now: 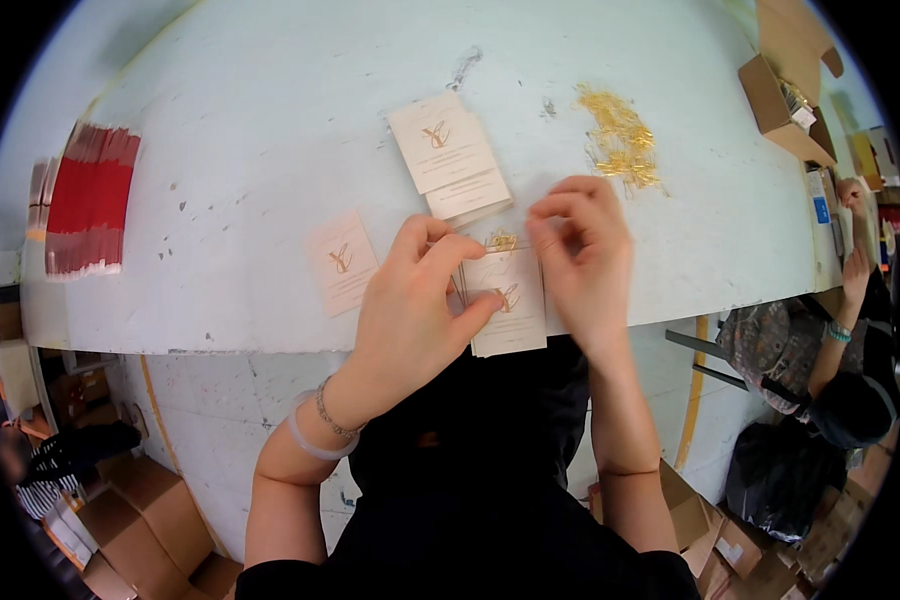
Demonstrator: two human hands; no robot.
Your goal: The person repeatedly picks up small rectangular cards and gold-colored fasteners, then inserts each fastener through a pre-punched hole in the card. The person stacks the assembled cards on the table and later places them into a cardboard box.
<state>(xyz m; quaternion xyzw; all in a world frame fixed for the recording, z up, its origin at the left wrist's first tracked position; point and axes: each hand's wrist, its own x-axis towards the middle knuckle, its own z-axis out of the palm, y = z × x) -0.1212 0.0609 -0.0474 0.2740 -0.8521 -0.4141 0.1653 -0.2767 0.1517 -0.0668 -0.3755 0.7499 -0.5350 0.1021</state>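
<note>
My left hand (pixel 420 295) pinches a small stack of cream cards (pixel 510 325) with gold print, thumb on the front, at the table's near edge. Several small gold pins (pixel 502 241), which look like safety pins, lie at the top of this stack beside my left fingertips. Just right of the stack is my right hand (pixel 585 255), its fingers bent and thumb drawn in close to them. Whatever sits between those fingertips is too small to make out. Beyond my hands lies a pile of similar cards (pixel 445 145), and a single pale card (pixel 342 258) rests left of my left hand.
A loose heap of gold pins (pixel 622 138) is at the far right of the white table (pixel 270 130). Red strips in clear sleeves (pixel 92 200) lie at the left. An open cardboard box (pixel 785 105) stands at the right edge, and a co-worker (pixel 850 380) is near it.
</note>
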